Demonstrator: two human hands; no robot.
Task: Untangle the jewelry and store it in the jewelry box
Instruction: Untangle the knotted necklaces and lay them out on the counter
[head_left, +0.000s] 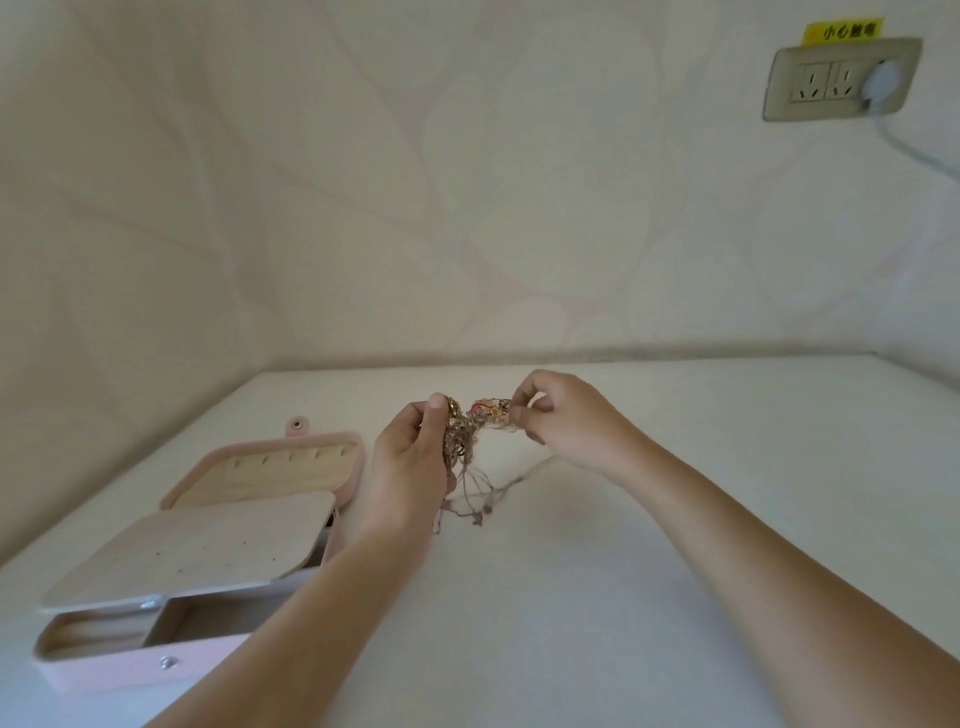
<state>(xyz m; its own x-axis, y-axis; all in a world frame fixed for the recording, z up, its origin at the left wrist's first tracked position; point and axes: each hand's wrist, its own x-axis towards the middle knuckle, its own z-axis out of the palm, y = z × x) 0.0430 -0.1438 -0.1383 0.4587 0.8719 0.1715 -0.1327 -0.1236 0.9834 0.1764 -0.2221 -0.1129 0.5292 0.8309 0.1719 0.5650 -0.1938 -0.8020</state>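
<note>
Currently, the jewelry (470, 428) is a single tangled clump held above the table (649, 571), between both hands. Individual pieces cannot be told apart. Gold-coloured links, a red strand and thin pale chains are discernible. The chains hang in blurred loops toward the tabletop; whether they touch it cannot be determined. The left hand (410, 462) grips the left side of the clump with curled fingers and thumb, and hides part of it. The right hand (566, 415) pinches the right end between thumb and fingertips. The jewelry box (218, 540) stands open on the table at left, apart from the clump. The left forearm covers its near right corner. The yellow label (842, 31) above the wall socket (831, 80) bears dark characters, too blurred to read reliably.
</note>
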